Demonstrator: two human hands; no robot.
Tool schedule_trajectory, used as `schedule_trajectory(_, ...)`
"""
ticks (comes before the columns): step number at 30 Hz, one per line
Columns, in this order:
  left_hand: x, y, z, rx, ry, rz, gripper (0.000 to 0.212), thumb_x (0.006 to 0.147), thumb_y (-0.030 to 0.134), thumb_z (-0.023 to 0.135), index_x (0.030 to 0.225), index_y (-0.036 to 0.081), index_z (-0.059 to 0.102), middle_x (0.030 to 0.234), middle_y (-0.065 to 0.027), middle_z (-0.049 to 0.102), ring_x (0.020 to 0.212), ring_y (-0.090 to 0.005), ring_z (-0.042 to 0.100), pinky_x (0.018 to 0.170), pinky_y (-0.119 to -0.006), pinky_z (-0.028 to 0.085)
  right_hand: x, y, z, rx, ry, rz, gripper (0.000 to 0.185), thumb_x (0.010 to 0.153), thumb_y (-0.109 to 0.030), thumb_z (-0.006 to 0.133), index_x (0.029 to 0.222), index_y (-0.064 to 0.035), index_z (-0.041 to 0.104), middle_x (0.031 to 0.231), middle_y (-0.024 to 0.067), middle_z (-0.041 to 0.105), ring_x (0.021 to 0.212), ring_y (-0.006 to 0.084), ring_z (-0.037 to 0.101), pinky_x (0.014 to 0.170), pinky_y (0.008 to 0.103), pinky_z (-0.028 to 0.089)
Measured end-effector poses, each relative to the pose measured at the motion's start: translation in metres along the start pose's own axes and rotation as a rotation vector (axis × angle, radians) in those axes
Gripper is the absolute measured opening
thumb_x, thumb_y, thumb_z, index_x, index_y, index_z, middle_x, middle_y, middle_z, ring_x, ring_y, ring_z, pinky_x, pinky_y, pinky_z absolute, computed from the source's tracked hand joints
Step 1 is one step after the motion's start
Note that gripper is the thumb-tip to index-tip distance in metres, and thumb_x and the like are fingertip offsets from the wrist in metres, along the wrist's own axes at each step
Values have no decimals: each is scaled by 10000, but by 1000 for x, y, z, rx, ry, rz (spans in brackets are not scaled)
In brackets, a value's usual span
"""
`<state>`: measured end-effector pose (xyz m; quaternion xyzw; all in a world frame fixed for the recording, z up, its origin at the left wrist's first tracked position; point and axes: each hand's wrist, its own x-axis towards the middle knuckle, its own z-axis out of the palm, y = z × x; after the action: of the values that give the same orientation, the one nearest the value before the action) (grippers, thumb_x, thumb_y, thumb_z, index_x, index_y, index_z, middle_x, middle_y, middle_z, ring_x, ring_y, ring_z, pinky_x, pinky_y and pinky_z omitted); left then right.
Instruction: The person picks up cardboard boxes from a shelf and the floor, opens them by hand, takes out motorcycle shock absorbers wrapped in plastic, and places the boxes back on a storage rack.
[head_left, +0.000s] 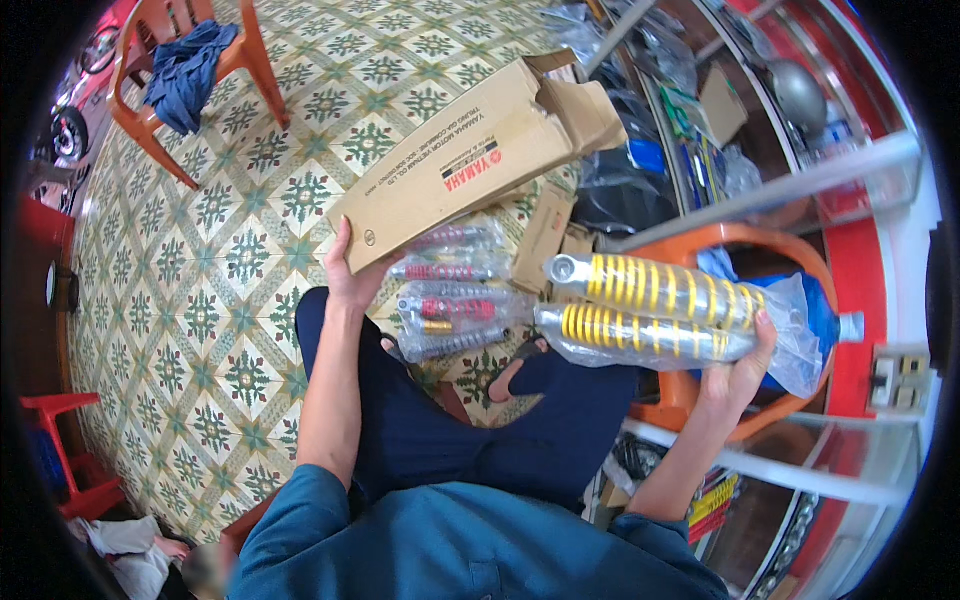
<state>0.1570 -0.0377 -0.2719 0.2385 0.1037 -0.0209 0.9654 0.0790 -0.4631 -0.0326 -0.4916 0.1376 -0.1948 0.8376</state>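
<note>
My left hand grips the lower end of a long Yamaha cardboard box, tilted up to the right with its flaps open at the far end. In my right hand is a pair of shock absorbers with yellow springs, side by side in clear plastic wrap. On the floor between my legs and beyond them lie several more plastic-wrapped shock absorbers, some with red springs, others grey. A smaller cardboard box rests beside them.
An orange plastic chair stands at the right, with a large blue water bottle on it. Glass-and-metal display cases line that side. Another orange chair holds blue cloth. Part of a person shows at lower left near a red chair.
</note>
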Motion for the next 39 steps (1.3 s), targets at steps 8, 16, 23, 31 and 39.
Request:
schedule_trajectory(8, -61, -32, 1, 240, -74, -228, 595, 1012, 499, 424, 1434, 80, 417, 1330, -149, 570, 1138, -337, 596, 847, -509, 507, -105, 23, -173, 90, 369, 252, 415, 869, -246, 680, 1192, -5, 585, 1135, 126, 664, 1027, 275, 642, 963, 428, 505)
schedule_trajectory(16, -113, -45, 8, 332, 31, -260, 509, 1004, 321, 519, 1399, 6, 454, 1348, -147, 575, 1232, -283, 565, 1073, -428, 414, -158, 102, -225, 171, 530, 455, 421, 866, -235, 680, 1187, 12, 564, 1149, 146, 645, 1062, 285, 630, 980, 435, 494)
schedule_trajectory(23, -152, -7, 20, 450, 134, -126, 544, 1007, 330, 508, 1431, 3, 411, 1368, -175, 550, 1244, -315, 554, 1082, -473, 415, -161, 101, -235, 387, 271, 458, 409, 919, -246, 604, 1212, 34, 545, 1198, 180, 627, 1127, 316, 609, 1005, 467, 486)
schedule_trajectory(31, -209, 52, 16, 550, 256, -40, 519, 1020, 308, 496, 1437, 9, 417, 1400, -164, 529, 1279, -315, 522, 1085, -478, 401, -173, 120, -251, 282, 568, 427, 407, 898, -290, 651, 1197, -27, 569, 1170, 131, 642, 1076, 280, 623, 973, 435, 492)
schedule_trajectory(39, -215, 56, 14, 648, 182, -67, 597, 976, 244, 533, 1507, 44, 348, 1452, -148, 475, 1313, -270, 489, 1100, -413, 394, -177, 114, -243, 340, 724, 383, 532, 901, -374, 615, 1291, -20, 538, 1292, 151, 593, 1193, 324, 568, 1040, 494, 445)
